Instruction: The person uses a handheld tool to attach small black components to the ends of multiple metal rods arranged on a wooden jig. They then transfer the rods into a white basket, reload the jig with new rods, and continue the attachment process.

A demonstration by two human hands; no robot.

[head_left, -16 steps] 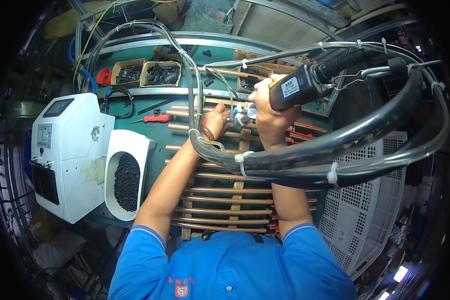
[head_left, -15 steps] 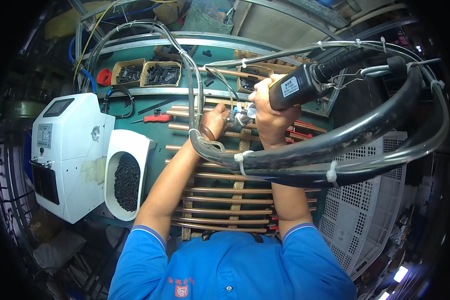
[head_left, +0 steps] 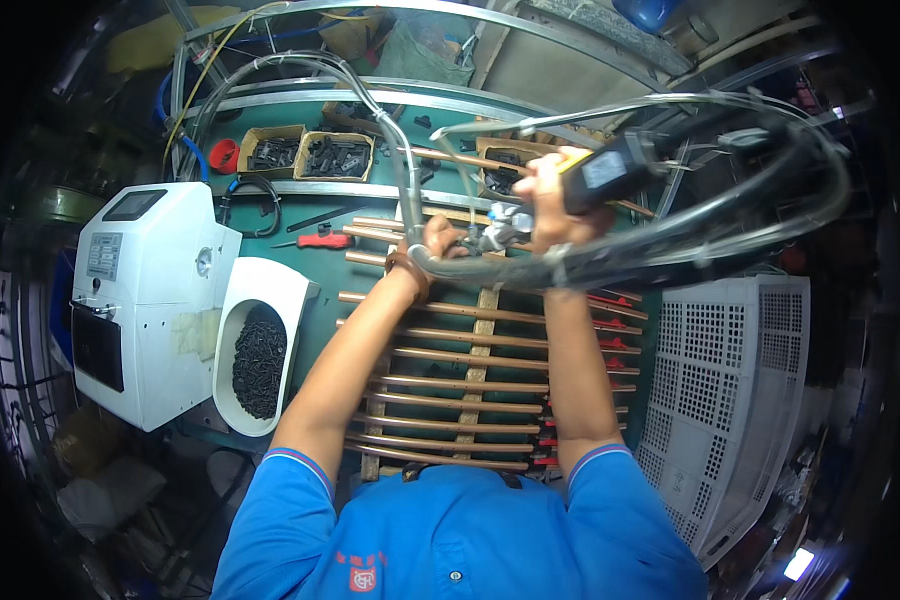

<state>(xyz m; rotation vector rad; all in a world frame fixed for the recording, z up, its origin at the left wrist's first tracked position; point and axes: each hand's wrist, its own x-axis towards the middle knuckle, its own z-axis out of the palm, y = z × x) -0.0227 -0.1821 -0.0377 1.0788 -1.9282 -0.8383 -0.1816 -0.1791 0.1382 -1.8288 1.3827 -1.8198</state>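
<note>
My right hand (head_left: 560,222) is closed around a black, yellow-trimmed handheld power screwdriver (head_left: 610,172), somewhat smeared by motion. Its metal and clear nozzle (head_left: 502,226) points left toward my left hand (head_left: 438,240). That hand's fingers are bent together over the upper copper-coloured rods, close to the nozzle; whatever they pinch is hidden. Thick black and clear hoses (head_left: 610,265) loop from the screwdriver across both wrists. Below, several copper-coloured rods (head_left: 440,382) lie side by side on wooden strips (head_left: 475,376), with small red pieces (head_left: 618,345) toward their right ends.
To the left stands a white machine (head_left: 145,300), beside a white bin of dark screws (head_left: 260,365). A red-handled screwdriver (head_left: 325,241) lies on the green bench. Boxes of black parts (head_left: 335,156) sit farther back. A white perforated crate (head_left: 710,400) stands at right.
The hose bundle has swung upward, uncovering more rods and red pieces. My right hand and the power screwdriver have shifted slightly up and right; my left hand stays near the upper rods.
</note>
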